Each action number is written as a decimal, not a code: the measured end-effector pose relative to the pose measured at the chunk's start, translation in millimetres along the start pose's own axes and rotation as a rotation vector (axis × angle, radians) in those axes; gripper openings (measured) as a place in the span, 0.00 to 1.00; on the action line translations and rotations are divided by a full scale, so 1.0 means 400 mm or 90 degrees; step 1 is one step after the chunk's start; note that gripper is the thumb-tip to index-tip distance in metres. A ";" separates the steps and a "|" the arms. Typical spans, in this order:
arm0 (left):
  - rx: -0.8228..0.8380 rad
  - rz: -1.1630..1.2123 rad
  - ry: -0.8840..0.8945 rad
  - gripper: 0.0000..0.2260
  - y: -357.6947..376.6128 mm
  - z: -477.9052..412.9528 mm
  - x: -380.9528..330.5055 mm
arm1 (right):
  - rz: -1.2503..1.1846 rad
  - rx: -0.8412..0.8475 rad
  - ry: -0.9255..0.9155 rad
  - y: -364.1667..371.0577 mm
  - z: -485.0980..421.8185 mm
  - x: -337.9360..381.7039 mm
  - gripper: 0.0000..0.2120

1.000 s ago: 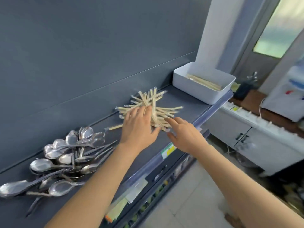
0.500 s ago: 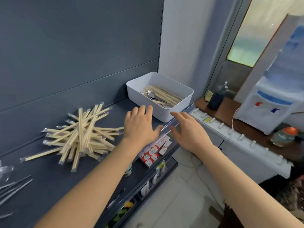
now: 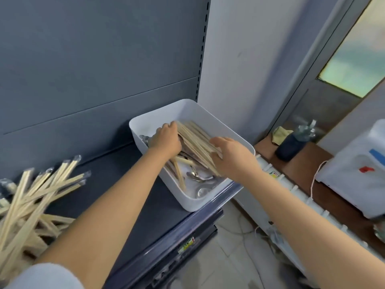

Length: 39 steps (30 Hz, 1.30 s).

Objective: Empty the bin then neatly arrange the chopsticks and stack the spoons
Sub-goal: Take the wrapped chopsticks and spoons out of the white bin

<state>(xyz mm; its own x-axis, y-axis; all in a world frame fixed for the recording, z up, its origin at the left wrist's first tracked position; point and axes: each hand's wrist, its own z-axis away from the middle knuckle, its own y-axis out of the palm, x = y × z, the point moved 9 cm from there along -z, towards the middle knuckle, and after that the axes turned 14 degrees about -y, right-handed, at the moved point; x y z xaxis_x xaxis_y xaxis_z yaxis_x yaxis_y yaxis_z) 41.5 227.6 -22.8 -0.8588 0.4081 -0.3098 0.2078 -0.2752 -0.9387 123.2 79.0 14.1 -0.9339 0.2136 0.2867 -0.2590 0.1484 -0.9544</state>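
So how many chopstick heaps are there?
2: a pile on the shelf at left, and a bundle in the bin, between left hand and right hand; others may hide underneath.

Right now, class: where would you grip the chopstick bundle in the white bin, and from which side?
Grip both ends, coming from above through the open top. The chopstick bundle lies flat, slanted over the spoons in the bin, sticks loose, so a hand at each end likely keeps them together, as the left hand and right hand are placed.

Soft daylight from the window at right; edges warped, slightly blurred
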 end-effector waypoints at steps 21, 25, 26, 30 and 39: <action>0.173 0.231 -0.355 0.07 0.113 -0.096 0.070 | -0.176 0.335 -0.306 0.284 -0.418 -0.028 0.26; 0.042 0.209 -0.418 0.07 0.084 -0.037 0.089 | -0.250 0.394 -0.366 0.276 -0.405 0.009 0.25; 0.008 0.221 -0.438 0.07 0.076 -0.019 0.100 | -0.267 0.420 -0.362 0.278 -0.405 0.014 0.18; -0.103 0.260 -0.445 0.09 0.037 0.029 0.111 | -0.336 0.445 -0.359 0.276 -0.407 0.033 0.12; -0.321 0.282 -0.370 0.06 -0.068 0.082 0.071 | -0.592 0.321 -0.408 0.190 -0.352 0.056 0.10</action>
<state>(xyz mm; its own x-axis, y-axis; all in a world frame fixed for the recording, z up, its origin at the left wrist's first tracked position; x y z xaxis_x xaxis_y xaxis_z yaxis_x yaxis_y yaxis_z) -4.1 218.1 -1.3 -0.7242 -0.1894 -0.6631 0.6411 0.1693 -0.7485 117.4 231.2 -40.1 -0.2589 -0.3067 0.9159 -0.8222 -0.4276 -0.3757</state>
